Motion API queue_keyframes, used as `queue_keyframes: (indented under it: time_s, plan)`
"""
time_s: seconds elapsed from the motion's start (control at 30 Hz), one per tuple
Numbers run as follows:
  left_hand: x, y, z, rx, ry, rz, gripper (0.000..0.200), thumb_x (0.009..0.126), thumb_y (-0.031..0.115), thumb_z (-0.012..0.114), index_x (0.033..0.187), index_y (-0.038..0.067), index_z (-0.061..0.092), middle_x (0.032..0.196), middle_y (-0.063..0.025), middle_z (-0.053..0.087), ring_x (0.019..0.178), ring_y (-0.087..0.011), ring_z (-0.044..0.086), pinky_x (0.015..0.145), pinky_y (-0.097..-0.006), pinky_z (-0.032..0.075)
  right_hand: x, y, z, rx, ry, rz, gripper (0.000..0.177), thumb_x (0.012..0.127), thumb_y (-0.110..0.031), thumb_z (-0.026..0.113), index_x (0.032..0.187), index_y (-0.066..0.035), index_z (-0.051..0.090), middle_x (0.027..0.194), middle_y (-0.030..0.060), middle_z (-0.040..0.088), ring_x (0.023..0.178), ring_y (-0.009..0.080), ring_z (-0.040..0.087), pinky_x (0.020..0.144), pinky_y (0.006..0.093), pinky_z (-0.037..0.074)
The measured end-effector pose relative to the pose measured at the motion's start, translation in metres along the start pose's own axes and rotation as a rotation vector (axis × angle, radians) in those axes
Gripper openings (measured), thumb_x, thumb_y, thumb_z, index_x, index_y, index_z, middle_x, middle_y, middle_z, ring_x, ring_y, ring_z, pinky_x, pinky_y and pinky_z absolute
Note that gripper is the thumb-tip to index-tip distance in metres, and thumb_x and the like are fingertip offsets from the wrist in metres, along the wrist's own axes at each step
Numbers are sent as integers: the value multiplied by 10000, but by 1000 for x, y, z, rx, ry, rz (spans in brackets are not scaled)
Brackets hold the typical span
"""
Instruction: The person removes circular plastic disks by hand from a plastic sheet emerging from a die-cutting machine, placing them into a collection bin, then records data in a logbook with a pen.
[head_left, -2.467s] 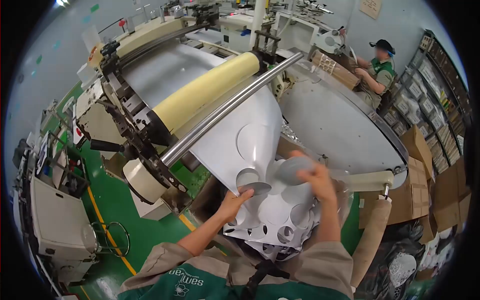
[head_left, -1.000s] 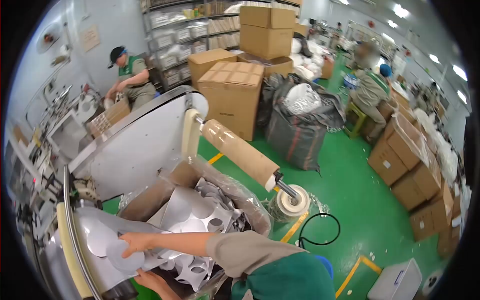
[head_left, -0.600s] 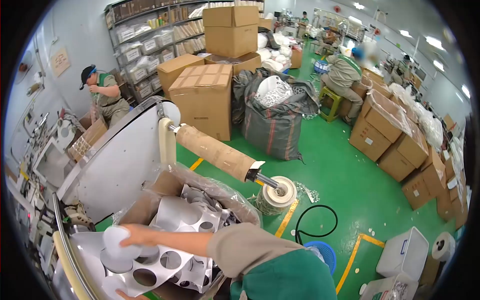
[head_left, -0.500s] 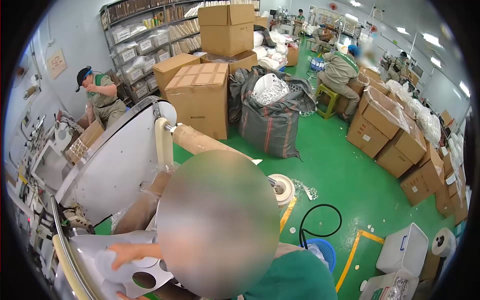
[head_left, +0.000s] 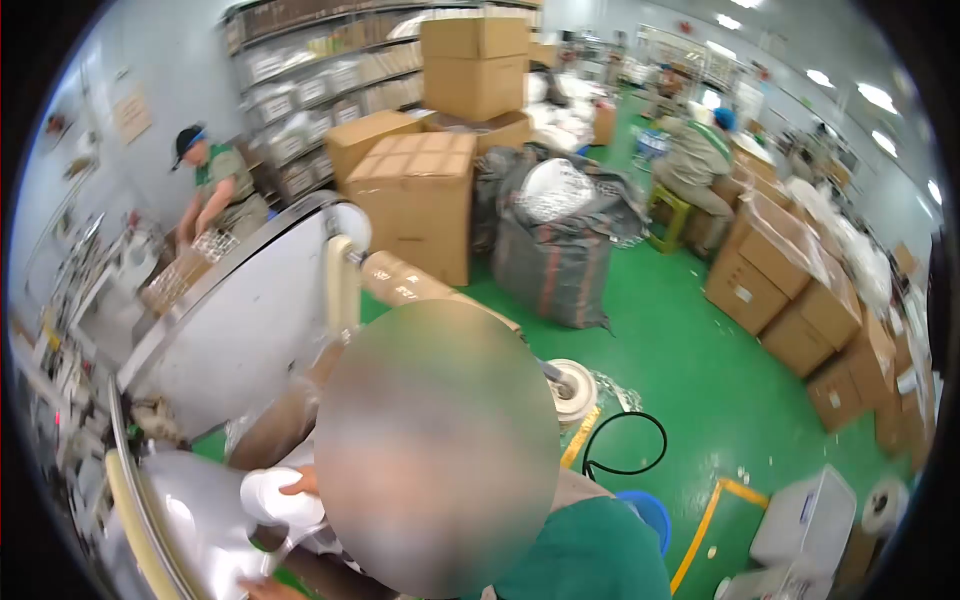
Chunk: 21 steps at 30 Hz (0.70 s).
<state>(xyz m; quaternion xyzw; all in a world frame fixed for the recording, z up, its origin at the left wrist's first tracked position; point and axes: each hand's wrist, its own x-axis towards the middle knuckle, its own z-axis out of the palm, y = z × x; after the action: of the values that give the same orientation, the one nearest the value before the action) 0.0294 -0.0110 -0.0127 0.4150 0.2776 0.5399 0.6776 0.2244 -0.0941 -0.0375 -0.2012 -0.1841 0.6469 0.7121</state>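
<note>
My right hand (head_left: 303, 483) is closed on a small stack of white round discs (head_left: 268, 497), partly hidden behind the large blurred patch in mid-view. The discs are held just above a glossy white sheet (head_left: 195, 515), which lies on the machine at the lower left. A dark gap shows beside the sheet, under the discs. At the bottom edge my left hand (head_left: 268, 590) is by the sheet's near edge; its fingers are smeared and cut off by the frame.
A metal bar (head_left: 135, 470) and pale roller run along the machine's left side. Behind stand a white panel (head_left: 250, 310), a brown roll (head_left: 405, 280), cartons (head_left: 415, 200) and a grey sack (head_left: 555, 255). Co-workers sit at left and right. A black hose loop (head_left: 625, 415) lies on the floor.
My right hand has moved right, from over the sheet toward the blurred patch, with the white discs. The view has shifted slightly. The co-worker at left has lowered their hands.
</note>
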Motion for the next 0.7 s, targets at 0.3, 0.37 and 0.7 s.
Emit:
queue_keyframes:
  time_s: [0.3,0.37,0.7]
  plan:
    - [41,-17,-25,306,143,138,366,837,276,518,1001,-51,508,953,-180,537,847,-258,536,759,-367,451,-34,-67,8,-470,412,-386,484,805,-201,617,1230,-51,439,1122,97,520,1008,192,499,870,351,408]
    - [35,-4,-70,317,329,176,359,825,272,531,987,-48,518,930,-181,542,821,-263,541,736,-370,461,-42,-84,34,-456,348,-236,534,792,-203,625,1265,-65,419,1215,148,420,1080,231,416,942,372,331]
    - [-34,7,13,-116,244,-59,123,851,127,555,953,57,551,834,9,565,671,-35,500,575,-183,404,51,-2,71,-734,-104,251,426,744,-142,680,1082,67,526,1003,114,594,893,167,566,798,290,446]
